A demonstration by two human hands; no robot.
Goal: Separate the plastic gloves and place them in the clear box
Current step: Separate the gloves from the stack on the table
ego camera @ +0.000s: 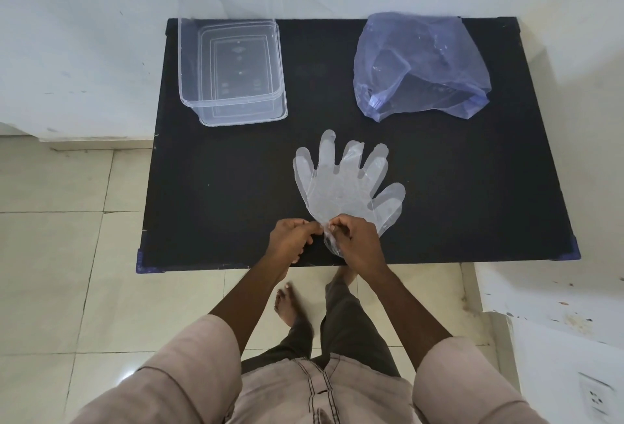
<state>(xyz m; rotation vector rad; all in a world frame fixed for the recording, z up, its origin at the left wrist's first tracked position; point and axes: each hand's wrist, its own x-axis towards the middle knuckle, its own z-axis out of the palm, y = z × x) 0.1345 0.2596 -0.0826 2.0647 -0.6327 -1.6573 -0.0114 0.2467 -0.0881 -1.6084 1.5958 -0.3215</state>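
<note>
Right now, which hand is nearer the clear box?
The left hand. It sits below the clear box, nearly in line with its right edge; the right hand is further to the right. Both pinch the cuff of the plastic gloves, well short of the box.

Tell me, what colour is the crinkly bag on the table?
The bag is see-through bluish purple, shown in the head view.

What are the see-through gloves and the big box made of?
The gloves look like thin, floppy plastic film: cloudy, crinkled, the dark table showing through. The box looks like hard clear plastic: glossy, with stiff straight walls and a moulded rim.
</note>
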